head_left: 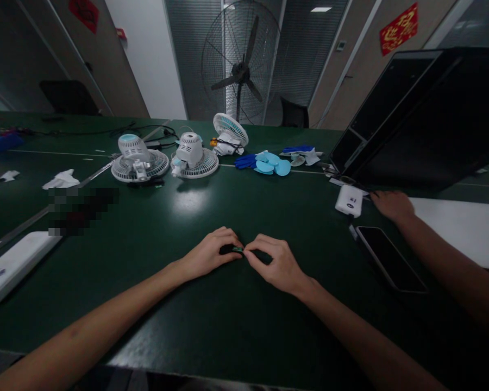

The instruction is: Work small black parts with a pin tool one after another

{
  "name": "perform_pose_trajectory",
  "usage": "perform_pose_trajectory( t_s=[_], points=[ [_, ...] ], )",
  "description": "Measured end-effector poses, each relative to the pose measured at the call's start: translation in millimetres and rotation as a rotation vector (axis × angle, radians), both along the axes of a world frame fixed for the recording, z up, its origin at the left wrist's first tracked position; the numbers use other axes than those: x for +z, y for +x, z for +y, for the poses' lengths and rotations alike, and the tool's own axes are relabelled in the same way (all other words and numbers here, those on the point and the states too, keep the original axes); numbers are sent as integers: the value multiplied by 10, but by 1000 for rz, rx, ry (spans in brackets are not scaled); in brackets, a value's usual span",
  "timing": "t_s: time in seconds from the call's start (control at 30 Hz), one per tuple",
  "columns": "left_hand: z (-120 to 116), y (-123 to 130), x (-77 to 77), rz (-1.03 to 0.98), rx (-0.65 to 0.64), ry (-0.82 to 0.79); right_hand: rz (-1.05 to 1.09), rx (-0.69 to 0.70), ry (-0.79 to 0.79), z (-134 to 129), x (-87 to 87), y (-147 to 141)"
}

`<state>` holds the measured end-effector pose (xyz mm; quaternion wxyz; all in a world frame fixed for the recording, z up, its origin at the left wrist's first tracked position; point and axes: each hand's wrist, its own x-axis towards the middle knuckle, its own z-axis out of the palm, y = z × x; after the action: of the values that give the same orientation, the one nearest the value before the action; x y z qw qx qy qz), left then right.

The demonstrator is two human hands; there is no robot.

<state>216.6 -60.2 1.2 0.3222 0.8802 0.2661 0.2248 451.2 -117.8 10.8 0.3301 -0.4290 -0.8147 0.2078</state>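
Near the middle of the dark green table, my left hand (210, 251) pinches a small green piece (238, 249) between thumb and fingertips. It may be a little circuit board, but it is too small to make out. Just to the right, my right hand (277, 265) is closed in a pinch at the right end of the same piece. The fingertips of both hands almost meet there and hide part of it.
Small white fans (195, 163) lie at the back, beside blue fan blades (272, 163) and a blue glove (245, 161). Another person's hand (392, 205) rests at right near a white power bank (349, 200) and a phone (390, 258). A white case (18, 263) lies left.
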Motion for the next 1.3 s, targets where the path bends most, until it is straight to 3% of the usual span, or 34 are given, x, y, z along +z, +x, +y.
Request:
perform_pose_trajectory(
  t_s=[0.33,0.63,1.3],
  points=[
    [-4,-17,3,15,4,6,-109,-35,14,11,-13,176],
    [-14,-9,20,26,-17,39,-201,-49,44,14,-38,137],
    [-14,-11,6,33,-7,43,-92,24,2,-17,0,48]
  ],
)
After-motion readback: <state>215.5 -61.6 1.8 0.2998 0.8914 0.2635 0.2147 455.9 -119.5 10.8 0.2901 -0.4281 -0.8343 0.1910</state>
